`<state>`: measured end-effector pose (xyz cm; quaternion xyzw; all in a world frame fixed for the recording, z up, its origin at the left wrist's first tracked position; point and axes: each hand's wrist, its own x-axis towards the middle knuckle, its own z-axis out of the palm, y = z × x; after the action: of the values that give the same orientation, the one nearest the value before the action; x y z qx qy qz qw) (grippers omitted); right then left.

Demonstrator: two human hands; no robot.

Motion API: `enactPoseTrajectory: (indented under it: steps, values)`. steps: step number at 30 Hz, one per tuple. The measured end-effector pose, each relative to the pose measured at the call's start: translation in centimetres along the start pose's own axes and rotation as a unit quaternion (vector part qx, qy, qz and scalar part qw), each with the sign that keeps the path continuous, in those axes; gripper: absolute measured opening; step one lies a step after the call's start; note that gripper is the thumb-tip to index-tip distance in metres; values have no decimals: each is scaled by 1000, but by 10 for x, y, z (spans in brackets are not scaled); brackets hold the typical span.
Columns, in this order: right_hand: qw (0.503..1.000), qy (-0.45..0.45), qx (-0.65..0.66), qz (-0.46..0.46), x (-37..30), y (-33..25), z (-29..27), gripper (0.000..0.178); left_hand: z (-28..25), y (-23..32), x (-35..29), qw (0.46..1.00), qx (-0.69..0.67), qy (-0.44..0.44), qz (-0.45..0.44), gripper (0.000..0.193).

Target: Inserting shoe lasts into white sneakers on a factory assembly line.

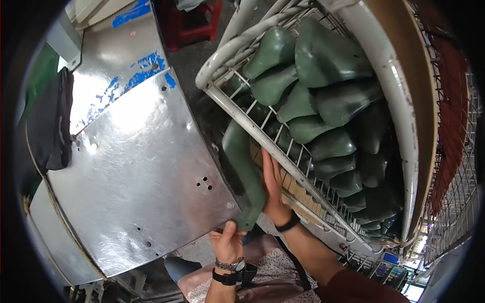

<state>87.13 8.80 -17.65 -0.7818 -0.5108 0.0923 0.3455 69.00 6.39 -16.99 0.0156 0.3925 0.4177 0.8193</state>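
A dark green shoe last (pixel 241 166) stands on end beside the right edge of the metal tabletop (pixel 151 171). My right hand (pixel 274 189) lies along its right side, fingers long and close together; the thumb is hidden. At the last's lower end, by the table corner, my left hand (pixel 228 245) is closed, with the thumb up and fingertips against the last. Part of that grip is hidden. Several more green shoe lasts (pixel 328 55) are piled in a white wire basket (pixel 237 108) on the right.
The basket's thick white rim (pixel 399 96) curves close beside my right hand. A dark cloth (pixel 48 121) hangs at the table's left side, near a cord (pixel 65 222). Beyond the table is a red stool (pixel 194 25). Wire racking (pixel 454 151) stands at far right.
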Motion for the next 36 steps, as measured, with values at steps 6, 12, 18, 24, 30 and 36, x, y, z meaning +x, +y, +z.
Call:
enactPoseTrajectory:
  steps: [6,12,18,24,30,36]
  values:
    - [999,21,-17,-28,90,50,38,66,-44,-18,48,992,85,-91,26,36]
    - [981,-81,166,64,33,94,80,67,-9,-18,76,993,-2,-111,31,38]
    - [913,-186,330,150,-12,136,89,67,82,-37,100,952,216,-79,203,45]
    - [980,-84,179,15,3,77,43,78,128,-52,174,943,199,-80,254,41]
    - [992,-119,48,9,-94,6,-7,62,107,-32,94,898,333,19,286,53]
    - [930,-340,103,97,-156,-54,-52,32,-50,53,-128,896,429,42,110,33]
